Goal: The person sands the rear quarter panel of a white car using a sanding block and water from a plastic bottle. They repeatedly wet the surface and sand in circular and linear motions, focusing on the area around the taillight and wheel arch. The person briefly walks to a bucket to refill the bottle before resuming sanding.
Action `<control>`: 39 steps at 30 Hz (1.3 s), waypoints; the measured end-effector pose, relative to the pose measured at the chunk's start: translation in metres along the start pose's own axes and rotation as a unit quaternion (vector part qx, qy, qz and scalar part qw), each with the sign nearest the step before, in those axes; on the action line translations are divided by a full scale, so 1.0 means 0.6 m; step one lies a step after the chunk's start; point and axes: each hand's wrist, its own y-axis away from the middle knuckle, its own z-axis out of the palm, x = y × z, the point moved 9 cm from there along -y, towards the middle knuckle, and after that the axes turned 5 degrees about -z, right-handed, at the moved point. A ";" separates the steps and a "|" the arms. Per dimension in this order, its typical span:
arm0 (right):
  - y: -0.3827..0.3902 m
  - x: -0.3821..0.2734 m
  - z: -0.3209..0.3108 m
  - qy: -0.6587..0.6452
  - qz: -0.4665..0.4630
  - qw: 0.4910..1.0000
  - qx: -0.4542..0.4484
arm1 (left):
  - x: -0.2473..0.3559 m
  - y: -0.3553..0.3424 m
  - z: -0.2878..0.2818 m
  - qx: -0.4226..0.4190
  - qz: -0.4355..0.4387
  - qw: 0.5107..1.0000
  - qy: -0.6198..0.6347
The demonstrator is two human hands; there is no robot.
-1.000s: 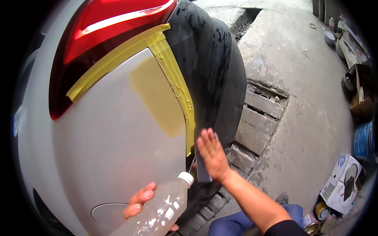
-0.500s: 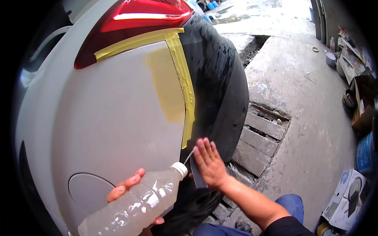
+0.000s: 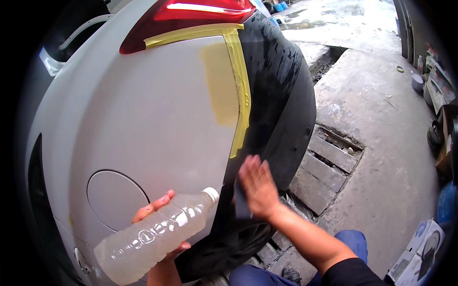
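Observation:
My left hand point(image 3: 155, 206) is wrapped round a clear plastic bottle point(image 3: 152, 238) of cloudy liquid, tilted with its white cap point(image 3: 211, 194) towards the car. Beside the cap, my right hand point(image 3: 259, 186) lies with its fingers stretched against the black bumper point(image 3: 276, 114), blurred by motion. Under that palm is a dark grey sheet point(image 3: 242, 202), which looks like sandpaper; only its left part shows. Yellow masking tape point(image 3: 243, 90) runs along the edge of the light grey car panel point(image 3: 157, 109) and below the red tail light point(image 3: 191, 19). A beige patch point(image 3: 220, 83) marks the panel.
A round fuel flap point(image 3: 117, 198) is left of the bottle. The car's wheel point(image 3: 234, 248) sits below my hands. Slats point(image 3: 319, 174) cover a floor pit right of the bumper. A white box point(image 3: 417, 252) and several containers line the right wall.
The car sits further right and higher in view. The thin stream of water from the cap to the bumper no longer shows. My right hand has moved slightly with the sheet.

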 end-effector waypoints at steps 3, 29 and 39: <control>-0.102 0.120 -0.040 0.040 0.135 0.989 0.036 | 0.001 0.010 -0.014 0.007 -0.003 1.000 0.003; -0.062 0.053 -0.032 -0.066 0.222 0.961 0.151 | 0.010 -0.026 0.046 -0.053 0.036 0.998 -0.026; -0.096 0.191 -0.066 -0.064 0.309 0.932 0.181 | 0.024 -0.027 0.063 -0.035 0.080 0.994 -0.060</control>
